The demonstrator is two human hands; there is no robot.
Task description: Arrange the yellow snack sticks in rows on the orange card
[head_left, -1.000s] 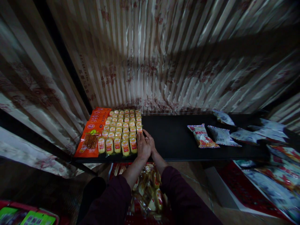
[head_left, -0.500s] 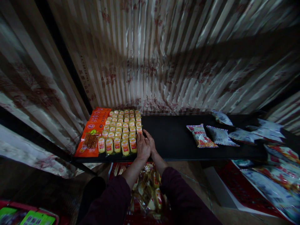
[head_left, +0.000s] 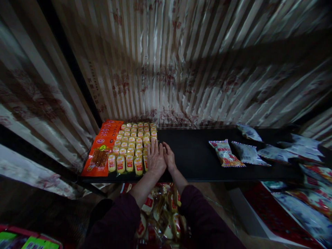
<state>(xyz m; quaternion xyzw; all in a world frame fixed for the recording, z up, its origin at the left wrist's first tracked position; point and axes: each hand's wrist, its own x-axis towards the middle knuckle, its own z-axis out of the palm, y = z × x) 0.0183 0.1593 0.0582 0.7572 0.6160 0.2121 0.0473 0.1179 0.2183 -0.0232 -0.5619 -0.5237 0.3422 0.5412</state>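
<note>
Rows of small yellow wrapped snack cakes (head_left: 129, 162) stand close together on the black shelf (head_left: 192, 152). My left hand (head_left: 156, 159) lies flat over the right-hand edge of the block, fingers pointing to the back, covering part of the rightmost column. Right beside it, my right hand (head_left: 169, 158) rests at the shelf surface, its fingers stretched forward and its thumb side against the left hand. Neither hand is wrapped round a cake. Orange snack bags (head_left: 100, 152) overlap in a column along the block's left side.
Below the shelf front, a box of loose wrapped cakes (head_left: 158, 211) sits between my forearms. Chip bags (head_left: 225, 154) lie farther right on the shelf. A red and white carton (head_left: 269, 214) holds more bags at lower right. Green packets (head_left: 38, 243) show at lower left.
My left hand has shifted slightly left and flattened over the rightmost cakes, with its fingers reaching farther over them. My right hand has moved slightly right, fingers more extended. The view has shifted a little.
</note>
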